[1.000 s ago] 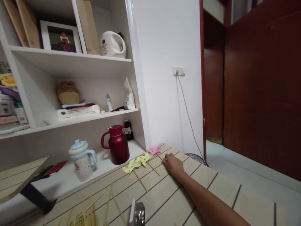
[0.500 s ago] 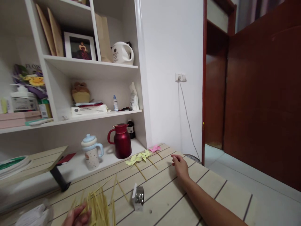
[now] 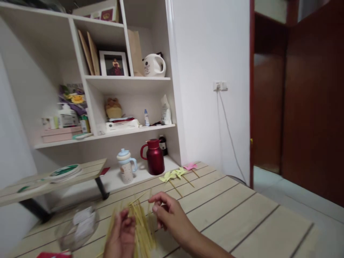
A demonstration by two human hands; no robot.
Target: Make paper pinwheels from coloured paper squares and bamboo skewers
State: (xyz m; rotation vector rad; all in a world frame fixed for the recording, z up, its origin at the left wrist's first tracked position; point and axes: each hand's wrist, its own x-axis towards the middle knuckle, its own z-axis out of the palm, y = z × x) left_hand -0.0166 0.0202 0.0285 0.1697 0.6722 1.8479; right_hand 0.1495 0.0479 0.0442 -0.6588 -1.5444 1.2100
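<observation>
While a bundle of thin yellow sticks (image 3: pixel 142 229) lies on the worktop (image 3: pixel 228 211), the left hand (image 3: pixel 120 233) and right hand (image 3: pixel 172 215) flank it.
The left hand's fingers curl loosely, palm up, and blur hides whether they grip a stick; the right hand is partly open, thumb and forefinger parted. To the left, a clear plastic container (image 3: pixel 60 233) holds white pieces (image 3: pixel 84 222), too blurred to identify. Behind, on the cabinet's bottom ledge, stand a spotted cup (image 3: pixel 127 170) with a blue lid on and a red thermos jug (image 3: pixel 156 159), also closed, their contents hidden. Near the worktop's far edge lie two pale-yellow paper pinwheels (image 3: pixel 167 176) and a pink paper pinwheel (image 3: pixel 190 166), all on sticks.
</observation>
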